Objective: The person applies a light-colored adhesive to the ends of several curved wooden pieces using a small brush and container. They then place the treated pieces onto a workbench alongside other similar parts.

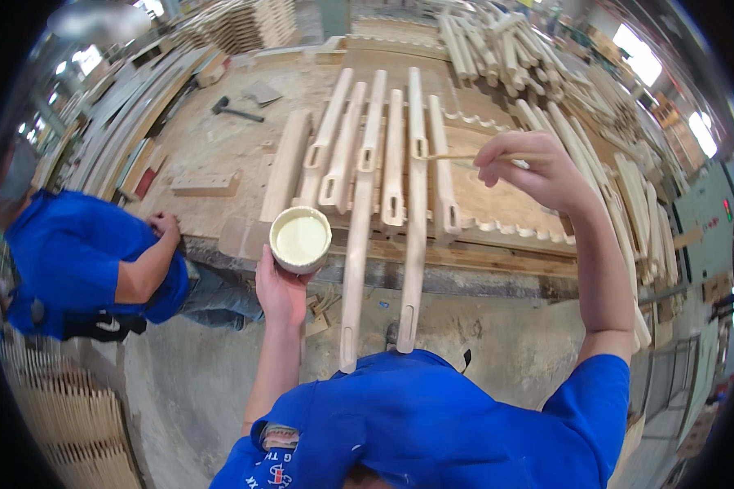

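The left hand (281,289) is wrapped around a small round cup (300,239) from below. The cup is full of pale, creamy glue and sits just in front of the near edge of the workbench (220,147).

The right hand (542,173) is raised over the bench. Its fingers are pressed together, pinching a thin stick (465,156). The stick points left, and its tip touches a slot in one of the long wooden pieces (416,212).

Several of these long, pale wooden pieces lie side by side on the bench, running from near to far. Each one has a slot cut in it (two of them stick out past the near edge, toward the person).

A hammer (235,108) lies far off on the left part of the bench. A big heap of more wooden parts (530,57) is piled at the far right.

On the left, another person in a blue shirt (81,261) leans beside the bench, with one hand (165,224) resting on its edge.
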Demonstrator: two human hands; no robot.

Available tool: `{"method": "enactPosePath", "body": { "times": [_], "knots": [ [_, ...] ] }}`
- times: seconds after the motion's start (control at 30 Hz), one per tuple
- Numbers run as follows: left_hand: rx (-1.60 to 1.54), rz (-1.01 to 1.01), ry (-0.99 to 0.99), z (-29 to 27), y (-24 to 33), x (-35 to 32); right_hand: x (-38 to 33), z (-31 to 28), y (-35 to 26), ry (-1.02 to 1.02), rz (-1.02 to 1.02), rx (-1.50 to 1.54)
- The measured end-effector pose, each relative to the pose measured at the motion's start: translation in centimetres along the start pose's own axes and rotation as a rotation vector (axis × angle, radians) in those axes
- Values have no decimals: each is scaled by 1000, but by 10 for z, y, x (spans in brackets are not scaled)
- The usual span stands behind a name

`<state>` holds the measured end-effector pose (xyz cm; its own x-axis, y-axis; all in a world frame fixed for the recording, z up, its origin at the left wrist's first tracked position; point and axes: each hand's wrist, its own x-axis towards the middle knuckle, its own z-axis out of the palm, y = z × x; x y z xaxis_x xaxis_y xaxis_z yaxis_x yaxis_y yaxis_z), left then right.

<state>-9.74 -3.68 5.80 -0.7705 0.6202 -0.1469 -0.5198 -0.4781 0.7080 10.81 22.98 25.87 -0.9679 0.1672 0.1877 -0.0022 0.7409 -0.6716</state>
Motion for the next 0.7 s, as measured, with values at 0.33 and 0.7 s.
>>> {"method": "enactPosePath", "body": {
  "times": [0.33, 0.7],
  "knots": [
    [84, 97, 71, -13, 22, 24, 98, 89, -33, -308, -46, 474],
    [98, 107, 165, -41, 26, 18, 176, 95, -76, -981, 300, 78]
  ]
}}
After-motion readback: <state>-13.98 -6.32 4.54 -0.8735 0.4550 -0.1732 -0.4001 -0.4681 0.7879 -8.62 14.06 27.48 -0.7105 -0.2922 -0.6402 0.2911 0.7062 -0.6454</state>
